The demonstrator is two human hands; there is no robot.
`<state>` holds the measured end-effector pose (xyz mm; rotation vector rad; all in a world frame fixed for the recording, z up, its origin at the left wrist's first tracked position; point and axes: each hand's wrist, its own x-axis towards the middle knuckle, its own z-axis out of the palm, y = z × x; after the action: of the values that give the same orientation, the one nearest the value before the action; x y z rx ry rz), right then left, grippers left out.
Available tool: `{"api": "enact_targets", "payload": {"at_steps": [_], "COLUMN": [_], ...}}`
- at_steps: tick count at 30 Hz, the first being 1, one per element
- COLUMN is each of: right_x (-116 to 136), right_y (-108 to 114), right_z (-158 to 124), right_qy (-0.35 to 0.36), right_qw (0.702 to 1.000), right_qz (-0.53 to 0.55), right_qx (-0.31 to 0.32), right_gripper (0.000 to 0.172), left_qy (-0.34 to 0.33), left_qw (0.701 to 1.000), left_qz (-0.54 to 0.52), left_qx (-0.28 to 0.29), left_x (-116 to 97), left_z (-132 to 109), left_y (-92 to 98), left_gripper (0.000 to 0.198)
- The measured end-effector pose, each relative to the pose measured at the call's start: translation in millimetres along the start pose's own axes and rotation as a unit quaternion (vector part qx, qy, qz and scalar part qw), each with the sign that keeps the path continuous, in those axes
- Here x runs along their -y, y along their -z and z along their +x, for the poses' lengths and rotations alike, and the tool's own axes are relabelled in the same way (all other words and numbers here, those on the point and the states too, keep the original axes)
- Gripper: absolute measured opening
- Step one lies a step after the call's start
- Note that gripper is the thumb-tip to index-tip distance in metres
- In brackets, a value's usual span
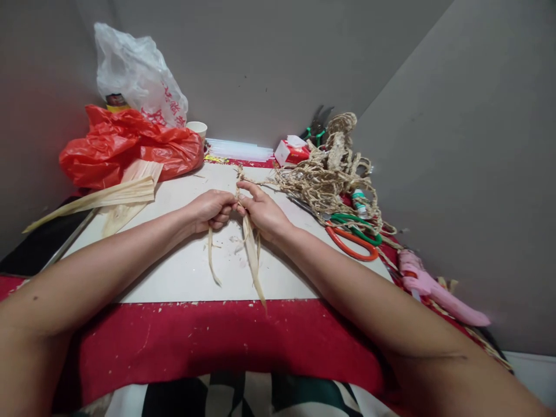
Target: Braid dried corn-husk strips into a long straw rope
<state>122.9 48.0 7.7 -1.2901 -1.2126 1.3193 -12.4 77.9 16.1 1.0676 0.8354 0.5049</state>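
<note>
Forearms (125,255) slant inward over the white board (174,278), the left hand (214,209) curled nearly closed and the right hand (263,214) pinching thumb to fingers, index finger forward, both gripping pale dried strips (252,246) that trail toward the board's near edge. Beyond, a red plastic bag (130,145) hides its contents, a small box (292,154) shows white tissue (297,141) on top, a paper cup's (197,127) inside is unclear, and farthest back a white plastic bag (134,69) has a dark-and-yellow item (116,103) at its lower left.

Plastic bag (104,153) sits L (husk strips (108,196) in front), scissors (330,233) R, nr cord pile (313,179).
</note>
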Motion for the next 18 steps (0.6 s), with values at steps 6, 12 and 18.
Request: {"api": "enact_targets", "payload": {"at_steps": [6,12,18], "right_x": [17.2,21.3,31.7], "right_y": [16.7,30.9,31.7], "right_z": [-6.6,1.0,2.7], "right_qy": [-0.050,-0.001,0.065], "right_qw": [0.998,0.987,0.922], "right_qz": [-0.017,-0.152,-0.373], "right_qx": [0.044,0.059,0.081], "right_gripper": [0.049,0.022,0.014], "left_qy": [-0.007,0.001,-0.032], "left_qw": [1.000,0.999,0.991], "left_qz": [0.029,0.034,0.123], "left_qx": [0.006,0.005,-0.040], "left_x": [-0.1,-1.1,3.2], "left_z": [-1.2,-3.5,-2.1], "left_y": [1.4,2.3,-2.0], "left_gripper": [0.014,0.014,0.016]}}
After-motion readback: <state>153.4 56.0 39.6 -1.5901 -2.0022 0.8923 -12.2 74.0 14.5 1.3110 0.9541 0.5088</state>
